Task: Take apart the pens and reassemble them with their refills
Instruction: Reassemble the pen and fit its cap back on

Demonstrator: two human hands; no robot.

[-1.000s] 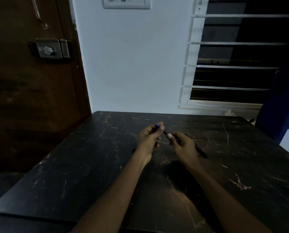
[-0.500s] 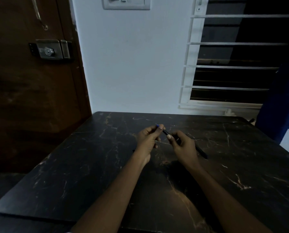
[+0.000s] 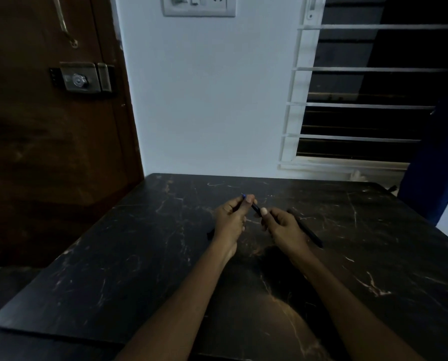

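A dark marbled table [image 3: 108, 269] fills the lower half of the frame. A brown door [image 3: 43, 157] stands at the upper left and a barred window [image 3: 361, 113] at the upper right.

At the middle of the frame, both forearms reach in over the table. The left hand [image 3: 229, 220] pinches the blue-tipped end of a thin dark pen [image 3: 256, 207] between thumb and fingers. The right hand [image 3: 285, 227] has its fingers curled round the pen's other end, just to the right.

A second dark pen [image 3: 308, 233] shows beyond the right hand, toward the right. It appears to lie on the table, though the dim light makes that hard to confirm.

No loose refill or separate barrel can be seen. I judge that the work is at an early stage, with the held pen about to be pulled or twisted apart. The second pen looks whole and probably hasn't been done yet.
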